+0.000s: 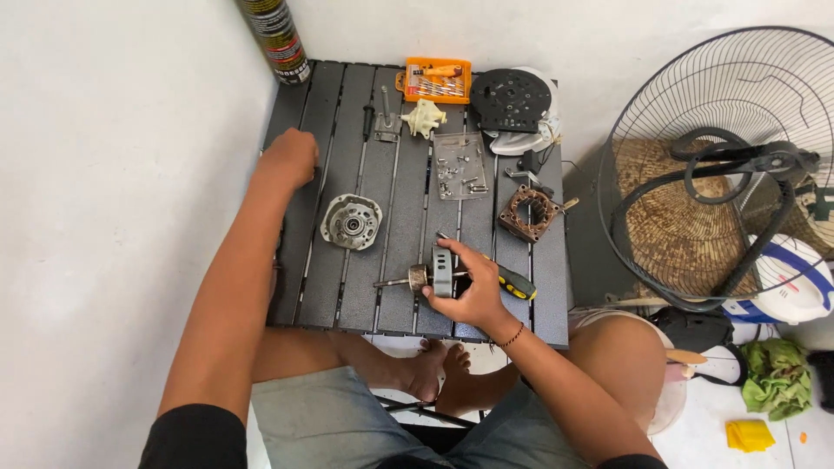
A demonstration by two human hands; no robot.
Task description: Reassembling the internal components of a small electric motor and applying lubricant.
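My right hand [473, 291] grips a grey motor rotor [441, 273] with a steel shaft sticking out to the left, near the front of the dark slatted table [343, 287]. A yellow and black screwdriver handle [519, 284] lies under the same hand. My left hand [289, 158] is closed in a fist and rests on the table's left side, holding nothing that I can see. A round metal motor cover [351, 221] lies between the two hands. A square stator with copper windings [528, 213] sits to the right.
At the back stand a spray can [276, 36], an orange bit set [437, 80], a black round plate [510, 99], a cream plastic part [423, 117] and a clear tray of screws [460, 165]. A wire fan guard [721, 165] lies on the floor at right.
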